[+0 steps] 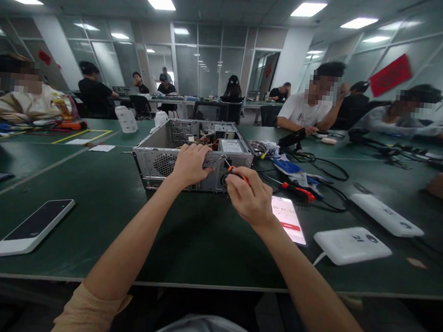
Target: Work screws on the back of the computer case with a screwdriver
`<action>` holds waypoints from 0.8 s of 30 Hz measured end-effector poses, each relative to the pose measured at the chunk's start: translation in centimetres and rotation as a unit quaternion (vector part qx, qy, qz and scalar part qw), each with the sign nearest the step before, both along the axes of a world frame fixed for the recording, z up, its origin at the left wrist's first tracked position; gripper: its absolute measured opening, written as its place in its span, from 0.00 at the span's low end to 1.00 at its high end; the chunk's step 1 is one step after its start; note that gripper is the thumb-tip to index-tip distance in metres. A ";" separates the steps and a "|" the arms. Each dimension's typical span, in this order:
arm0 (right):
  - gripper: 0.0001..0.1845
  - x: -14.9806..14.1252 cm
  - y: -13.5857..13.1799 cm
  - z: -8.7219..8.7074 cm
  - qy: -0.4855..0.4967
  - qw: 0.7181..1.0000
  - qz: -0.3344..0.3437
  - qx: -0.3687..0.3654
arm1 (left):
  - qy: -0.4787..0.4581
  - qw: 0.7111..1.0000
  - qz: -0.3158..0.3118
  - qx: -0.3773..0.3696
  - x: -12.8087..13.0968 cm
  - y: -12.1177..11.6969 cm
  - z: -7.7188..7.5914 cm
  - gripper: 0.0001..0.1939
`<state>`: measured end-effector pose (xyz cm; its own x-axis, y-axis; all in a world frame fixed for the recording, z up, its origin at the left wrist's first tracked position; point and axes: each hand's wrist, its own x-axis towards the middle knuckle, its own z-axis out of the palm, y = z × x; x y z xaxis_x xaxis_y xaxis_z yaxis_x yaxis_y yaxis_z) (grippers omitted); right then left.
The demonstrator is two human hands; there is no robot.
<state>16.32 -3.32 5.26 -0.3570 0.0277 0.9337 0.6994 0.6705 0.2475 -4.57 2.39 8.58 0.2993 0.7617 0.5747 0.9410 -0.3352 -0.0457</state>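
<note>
An opened metal computer case (155, 164) lies on the green table, its rear panel facing me. My left hand (191, 164) is closed over the near top edge, fingers inside and thumb on the outer face. In my right hand (250, 198) is a red and black screwdriver (237, 173). Its shaft points up and left at the upper right of the rear panel, near the power supply (230, 145). Whether the tip sits in a screw is too small to tell. Wires show inside the case.
Right of the case lie a second screwdriver (307, 194), black cables (335, 168), blue-white gloves (293, 171) and a metal bowl (258, 147). A lit phone (291, 225) and white power banks (352, 245) are nearer. A white device (33, 227) lies left. Several people sit around.
</note>
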 end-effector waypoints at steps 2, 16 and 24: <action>0.08 -0.2 -0.2 0.1 -0.006 1.000 0.023 0.004 | 0.000 1.000 0.000 0.001 0.0 0.0 0.0 0.23; 0.22 0.1 0.2 -0.2 -0.035 0.999 -0.039 0.002 | -0.003 1.000 0.010 -0.006 0.3 -0.4 0.3 0.21; 0.16 -0.5 0.1 -0.6 -0.057 0.997 0.044 0.004 | -0.006 1.000 0.003 0.003 0.1 -0.1 0.0 0.21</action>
